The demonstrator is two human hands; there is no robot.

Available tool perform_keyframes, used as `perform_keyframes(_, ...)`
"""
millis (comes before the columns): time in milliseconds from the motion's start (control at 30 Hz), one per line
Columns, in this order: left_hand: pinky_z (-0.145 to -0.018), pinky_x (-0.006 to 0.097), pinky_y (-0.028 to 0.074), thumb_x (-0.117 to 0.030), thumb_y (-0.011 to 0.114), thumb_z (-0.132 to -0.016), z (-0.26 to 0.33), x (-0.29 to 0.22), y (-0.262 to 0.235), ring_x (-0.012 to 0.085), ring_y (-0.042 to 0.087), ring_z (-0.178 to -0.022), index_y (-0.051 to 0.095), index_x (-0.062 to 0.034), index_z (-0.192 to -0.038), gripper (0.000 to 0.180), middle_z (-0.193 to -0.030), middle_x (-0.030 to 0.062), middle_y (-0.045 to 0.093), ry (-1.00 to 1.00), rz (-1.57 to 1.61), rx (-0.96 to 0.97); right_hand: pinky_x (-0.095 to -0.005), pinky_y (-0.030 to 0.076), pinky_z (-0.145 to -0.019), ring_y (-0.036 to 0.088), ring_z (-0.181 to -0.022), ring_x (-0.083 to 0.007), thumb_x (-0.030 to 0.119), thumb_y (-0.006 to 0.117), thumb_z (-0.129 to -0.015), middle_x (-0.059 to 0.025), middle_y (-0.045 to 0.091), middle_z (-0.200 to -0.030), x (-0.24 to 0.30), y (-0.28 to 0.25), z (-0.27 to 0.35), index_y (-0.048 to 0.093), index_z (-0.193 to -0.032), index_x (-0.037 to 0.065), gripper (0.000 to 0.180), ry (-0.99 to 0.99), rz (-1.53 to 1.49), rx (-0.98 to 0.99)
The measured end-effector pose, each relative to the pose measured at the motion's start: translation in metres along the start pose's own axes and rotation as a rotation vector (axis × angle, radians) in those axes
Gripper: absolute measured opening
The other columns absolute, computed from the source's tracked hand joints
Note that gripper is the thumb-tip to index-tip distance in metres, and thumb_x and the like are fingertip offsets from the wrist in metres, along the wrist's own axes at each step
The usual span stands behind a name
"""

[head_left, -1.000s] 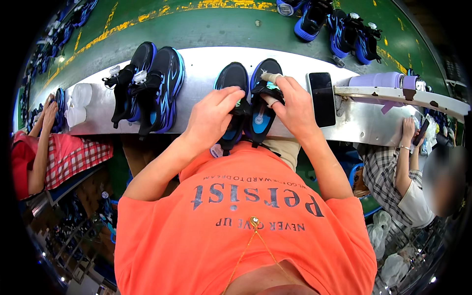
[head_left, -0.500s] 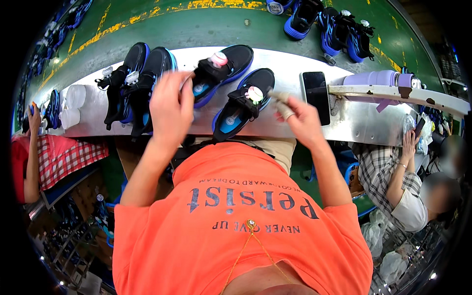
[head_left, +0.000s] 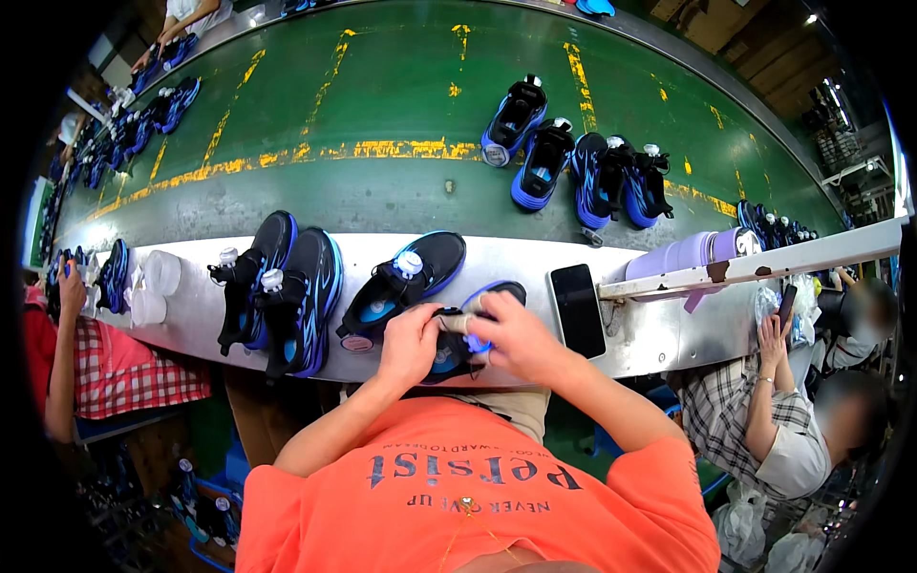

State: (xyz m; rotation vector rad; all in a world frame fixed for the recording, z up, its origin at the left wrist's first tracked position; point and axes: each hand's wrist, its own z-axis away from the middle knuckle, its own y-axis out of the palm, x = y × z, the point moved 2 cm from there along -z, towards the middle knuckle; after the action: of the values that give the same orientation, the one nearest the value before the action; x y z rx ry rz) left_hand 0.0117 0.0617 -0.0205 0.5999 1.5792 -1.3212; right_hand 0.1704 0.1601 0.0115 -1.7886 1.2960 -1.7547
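A black and blue sneaker (head_left: 500,290) lies toe away from me at the bench's near edge, mostly covered by my hands. My left hand (head_left: 411,346) is closed on its opening at the left side. With taped fingertips, my right hand (head_left: 521,336) closes over its upper from the right; the exact grip point is hidden. Just left lies a matching sneaker (head_left: 435,258) with a round white dial (head_left: 409,264) on its tongue, untouched. Farther left, a pair of like sneakers (head_left: 310,296) stands side by side.
The metal bench (head_left: 630,334) carries a phone (head_left: 577,310), a purple bottle (head_left: 683,255) behind a white metal bar (head_left: 764,263), and clear plastic cups (head_left: 153,286). Several sneakers (head_left: 544,162) sit on the green belt (head_left: 382,105) beyond. People sit on both sides.
My hands have come together on the right sneaker; the left one has left the other sneaker. The view has tilted toward the belt. The left sneaker's dial looks white instead of pink and white.
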Motion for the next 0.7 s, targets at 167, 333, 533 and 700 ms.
perform_keyframes(167,-0.064,0.034,0.050,-0.009,0.063,-0.084,0.000,0.004,-0.003,0.0245,0.064,-0.068,0.065,-0.0004,-0.090,0.011,-0.073,0.0136,0.064,0.040,0.057,-0.129,-0.0409,0.049,-0.064,0.057,-0.084,-0.0300,0.014,0.071,-0.072,-0.0111,0.052,-0.090,0.024,-0.012,-0.010,0.057,-0.108,0.016,0.039,0.059,0.262,0.176)
perform_keyframes(333,-0.056,0.027,0.044,-0.027,0.070,-0.086,0.021,-0.023,-0.023,0.0133,0.056,-0.060,0.065,-0.0009,-0.080,0.027,-0.068,0.0066,0.061,-0.257,0.225,0.145,-0.0430,0.047,-0.067,0.057,-0.081,-0.0324,0.010,0.068,-0.074,-0.0114,0.052,-0.086,0.012,-0.011,-0.004,0.055,-0.111,0.015,0.039,0.126,0.072,0.164)
perform_keyframes(533,-0.052,0.029,0.046,-0.024,0.061,-0.090,0.006,-0.025,-0.020,0.0120,0.063,-0.056,0.069,-0.0024,-0.080,0.025,-0.061,0.0072,0.066,-0.416,0.143,0.628,-0.0373,0.049,-0.074,0.059,-0.085,-0.0314,0.010,0.070,-0.078,-0.0118,0.059,-0.090,-0.001,-0.014,0.006,0.061,-0.123,0.013,0.046,0.166,-0.301,0.146)
perform_keyframes(700,-0.047,0.027,0.048,-0.020,0.056,-0.096,0.013,-0.007,-0.012,0.0133,0.062,-0.052,0.067,-0.0015,-0.087,0.023,-0.063,0.0074,0.066,-0.449,0.325,0.651,-0.0357,0.051,-0.075,0.064,-0.087,-0.0305,0.019,0.074,-0.080,-0.0141,0.064,-0.094,0.009,0.002,0.005,0.064,-0.115,0.007,0.039,0.215,-0.110,-0.112)
